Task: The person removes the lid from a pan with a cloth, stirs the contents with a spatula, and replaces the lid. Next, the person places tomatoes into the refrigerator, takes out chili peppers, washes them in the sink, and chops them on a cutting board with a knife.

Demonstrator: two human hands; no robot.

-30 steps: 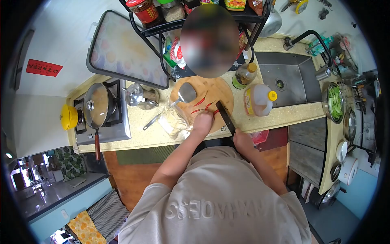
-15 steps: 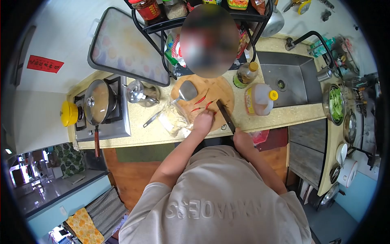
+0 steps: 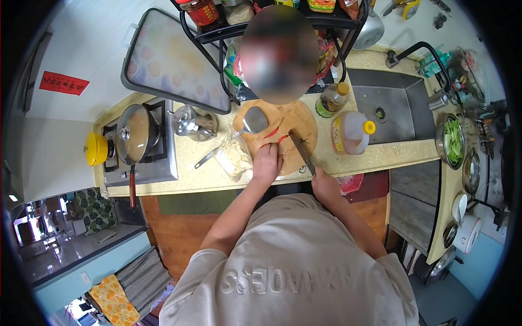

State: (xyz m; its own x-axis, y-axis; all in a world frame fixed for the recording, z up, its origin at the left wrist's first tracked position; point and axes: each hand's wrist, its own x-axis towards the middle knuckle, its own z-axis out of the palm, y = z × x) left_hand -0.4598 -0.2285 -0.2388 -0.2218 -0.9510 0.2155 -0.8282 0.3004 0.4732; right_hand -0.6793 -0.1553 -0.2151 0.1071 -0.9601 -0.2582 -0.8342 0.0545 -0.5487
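Observation:
My right hand (image 3: 326, 185) grips the handle of a kitchen knife (image 3: 302, 152), its dark blade slanting up and left over the round wooden cutting board (image 3: 300, 117). My left hand (image 3: 267, 163) rests at the board's lower left, fingers bent down and closed over a red chili pepper, which they mostly hide. Two more chili peppers show: one (image 3: 273, 132) near the spatula, another (image 3: 283, 139) between my left fingers and the blade. Small dark bits lie right of the blade. A metal spatula (image 3: 254, 120) lies on the board, beside a clear bag of pale pieces (image 3: 234, 158).
Left are a steel kettle (image 3: 196, 124) and a lidded pan (image 3: 136, 136) on the stove, its handle over the counter edge. Right stand an oil jug (image 3: 352, 134), a sauce bottle (image 3: 332, 100) and the sink (image 3: 399, 108). A black rack (image 3: 217, 35) rises behind the board.
My left hand has shifted left, from beside the middle chili pepper onto the leftmost one. The knife stays at nearly the same place on the board. The view has shifted slightly.

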